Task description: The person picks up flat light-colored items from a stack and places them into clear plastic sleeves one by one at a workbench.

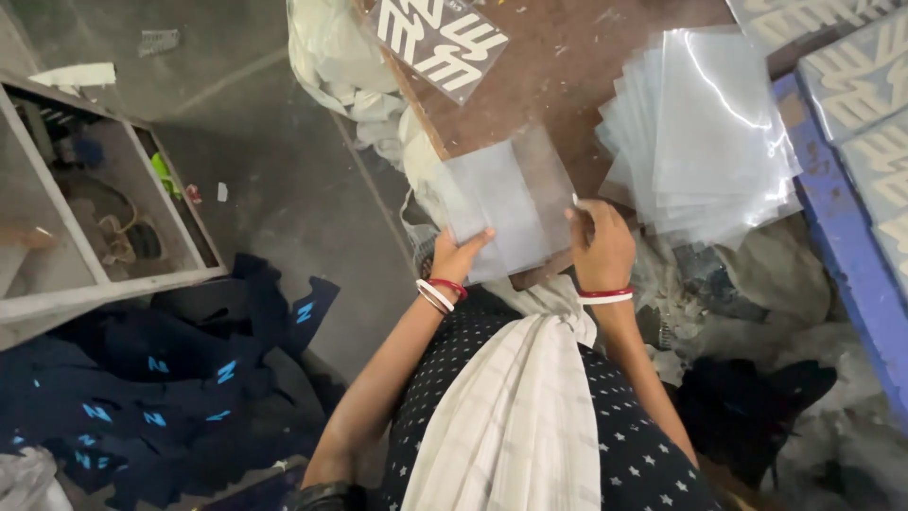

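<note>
Both hands hold a clear plastic sheet (pixel 506 199) over the near edge of a brown wooden table (pixel 558 66). My left hand (pixel 458 255) grips the sheet's lower left corner, thumb on top. At the sheet's right edge my right hand (pixel 599 248) pinches it between the fingers. Both wrists wear red and white bangles. A fanned stack of clear plastic sheets (pixel 705 142) lies on the table just right of my right hand.
A dark sheet with white cut shapes (pixel 440 40) lies at the table's far side. Pale patterned sheets (pixel 865 104) rest on a blue bench at right. Dark blue cloth pieces (pixel 151 388) pile on the floor at left, below a grey metal shelf (pixel 95 218).
</note>
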